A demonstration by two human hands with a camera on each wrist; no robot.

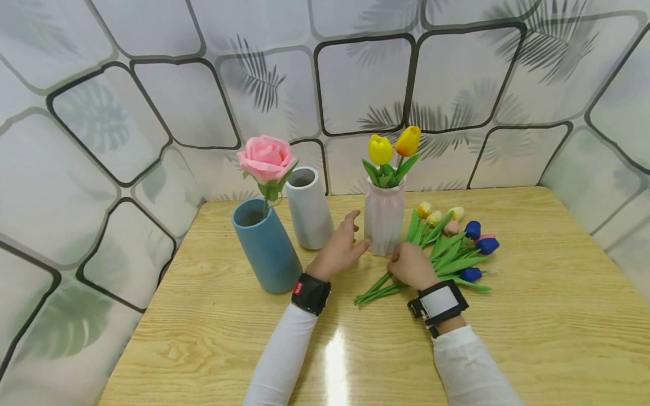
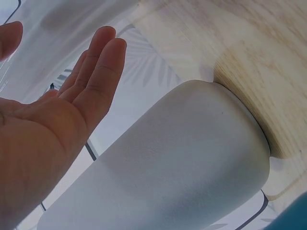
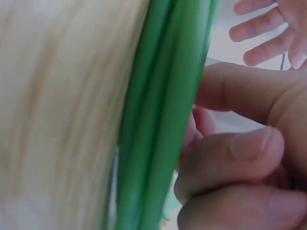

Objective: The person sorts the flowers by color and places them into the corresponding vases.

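the bunch of artificial tulips lies on the table right of its middle, blooms toward the right edge and stems slanting toward the near edge. it should be light and springy; the smooth green stems look a little slippery, so pinch one low, clear of the leaves and petals, which would likely crease. the right hand has its fingers curled against the stems; whether they pinch one, i cannot tell.

just beyond, nearer the far edge, stands the pleated vase, holding two yellow tulips. it looks rigid and perhaps breakable, best steadied round its body. the left hand is beside it, fingers extended and apart, gripping nothing.

farther toward the left edge stand the white vase and the blue vase with a pink rose.

no brand shows on the vases. the left wristband has a red tag, its lettering too small to read; the right wristband's white panel shows no legible writing.
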